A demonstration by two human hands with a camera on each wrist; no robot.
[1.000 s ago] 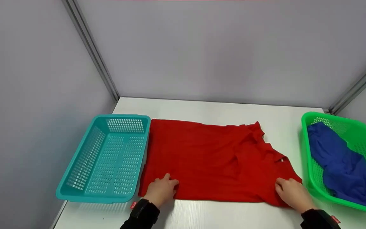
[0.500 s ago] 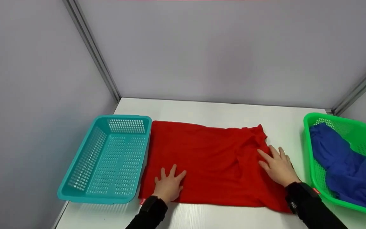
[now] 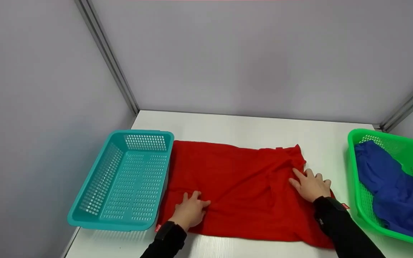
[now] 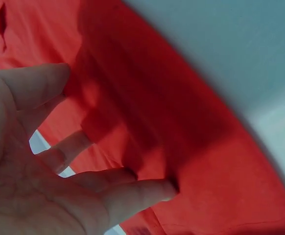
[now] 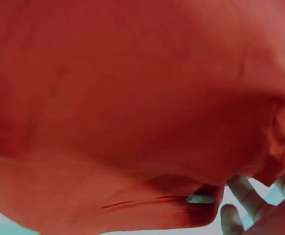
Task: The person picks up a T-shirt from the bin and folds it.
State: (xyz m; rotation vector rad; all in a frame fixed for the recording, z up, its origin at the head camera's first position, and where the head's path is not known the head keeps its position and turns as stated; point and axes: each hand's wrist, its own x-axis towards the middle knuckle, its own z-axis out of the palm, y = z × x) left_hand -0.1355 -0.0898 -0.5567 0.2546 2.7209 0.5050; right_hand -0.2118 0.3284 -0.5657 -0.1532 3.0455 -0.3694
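Note:
A red shirt point(image 3: 235, 182) lies spread sideways across the white table, its rumpled collar end to the right. My left hand point(image 3: 189, 211) rests its spread fingertips on the lower left part of the shirt. In the left wrist view, the fingers point(image 4: 145, 193) press lightly into the fabric with the palm raised. At the collar end, my right hand point(image 3: 310, 187) touches the cloth with fingers apart. Only part of the right hand point(image 5: 274, 210) shows in the right wrist view, beside the shirt's edge. Creases slant across the cloth between both hands.
A teal perforated basket point(image 3: 120, 225) stands against the shirt's left end. To the right is a green basket point(image 3: 357, 200) holding a crumpled blue garment point(image 3: 389, 186). Grey panels point(image 3: 249, 57) wall in the white table point(image 3: 206, 122) at the back and sides.
My right hand has left the shirt's lower right corner and moved up to the collar end. My left fingers have spread on the cloth, and creases now run from them. The view has shifted slightly.

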